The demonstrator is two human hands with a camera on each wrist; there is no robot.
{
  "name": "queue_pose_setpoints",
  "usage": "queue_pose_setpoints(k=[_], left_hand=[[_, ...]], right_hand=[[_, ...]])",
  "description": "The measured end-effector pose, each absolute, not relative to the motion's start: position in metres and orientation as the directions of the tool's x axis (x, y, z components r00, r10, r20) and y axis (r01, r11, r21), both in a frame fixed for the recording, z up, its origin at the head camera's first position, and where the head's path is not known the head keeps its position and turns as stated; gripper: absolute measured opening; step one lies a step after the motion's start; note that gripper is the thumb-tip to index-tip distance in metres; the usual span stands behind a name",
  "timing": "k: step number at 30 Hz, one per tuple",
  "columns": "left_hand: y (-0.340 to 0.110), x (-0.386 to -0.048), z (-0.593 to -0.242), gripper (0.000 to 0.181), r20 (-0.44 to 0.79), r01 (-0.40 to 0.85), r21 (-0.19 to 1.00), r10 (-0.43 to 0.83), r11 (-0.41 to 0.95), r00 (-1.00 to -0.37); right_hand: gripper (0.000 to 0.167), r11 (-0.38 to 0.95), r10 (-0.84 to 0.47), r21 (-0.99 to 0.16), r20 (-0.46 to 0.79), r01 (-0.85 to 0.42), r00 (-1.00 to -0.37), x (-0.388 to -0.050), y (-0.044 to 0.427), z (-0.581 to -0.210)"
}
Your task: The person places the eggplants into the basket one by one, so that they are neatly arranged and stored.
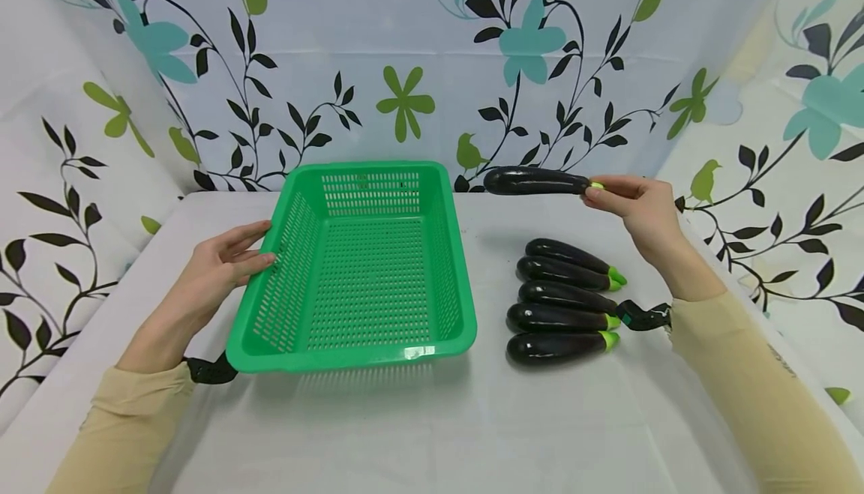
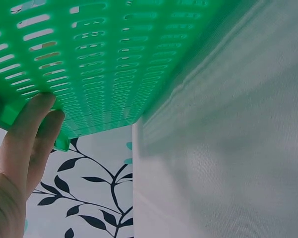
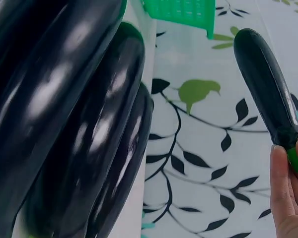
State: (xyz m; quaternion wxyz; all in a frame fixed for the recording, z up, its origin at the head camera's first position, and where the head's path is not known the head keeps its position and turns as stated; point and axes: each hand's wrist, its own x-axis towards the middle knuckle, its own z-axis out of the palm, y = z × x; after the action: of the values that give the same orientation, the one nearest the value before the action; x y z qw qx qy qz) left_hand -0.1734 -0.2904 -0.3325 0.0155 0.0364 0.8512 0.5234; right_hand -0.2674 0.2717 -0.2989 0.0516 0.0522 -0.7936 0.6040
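My right hand (image 1: 644, 213) pinches an eggplant (image 1: 533, 180) by its green stem end, holding it level above the far part of the table; the same eggplant (image 3: 263, 82) shows in the right wrist view. Below it, several dark, glossy eggplants (image 1: 560, 318) lie side by side, green stems toward the right. To their left is a green plastic basket (image 1: 418, 353) with slotted walls and nothing inside. My left hand (image 1: 219, 258) grips its left rim, thumb on top. In the left wrist view, fingers (image 2: 27, 134) press against the basket's outer wall.
A white cloth covers the table (image 1: 432, 434). Behind and at both sides hangs a white curtain (image 1: 405, 29) with leaf, flower and bird prints. Black straps (image 1: 644, 315) circle the wrists.
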Motion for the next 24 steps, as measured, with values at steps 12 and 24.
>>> queue_pose_setpoints(k=[12,24], left_hand=[[-0.290,-0.173,-0.332,0.070,0.014,0.048,0.906,0.083,0.420,-0.996],[-0.291,-0.172,-0.332,0.071,0.011,0.045,0.907,0.085,0.419,-0.996]], right_hand=[[0.043,0.211,-0.086,-0.967,0.130,-0.145,-0.988,-0.279,0.225,-0.288],[0.034,0.234,-0.141,-0.959,0.131,-0.162,-0.981,-0.289,0.173,-0.275]])
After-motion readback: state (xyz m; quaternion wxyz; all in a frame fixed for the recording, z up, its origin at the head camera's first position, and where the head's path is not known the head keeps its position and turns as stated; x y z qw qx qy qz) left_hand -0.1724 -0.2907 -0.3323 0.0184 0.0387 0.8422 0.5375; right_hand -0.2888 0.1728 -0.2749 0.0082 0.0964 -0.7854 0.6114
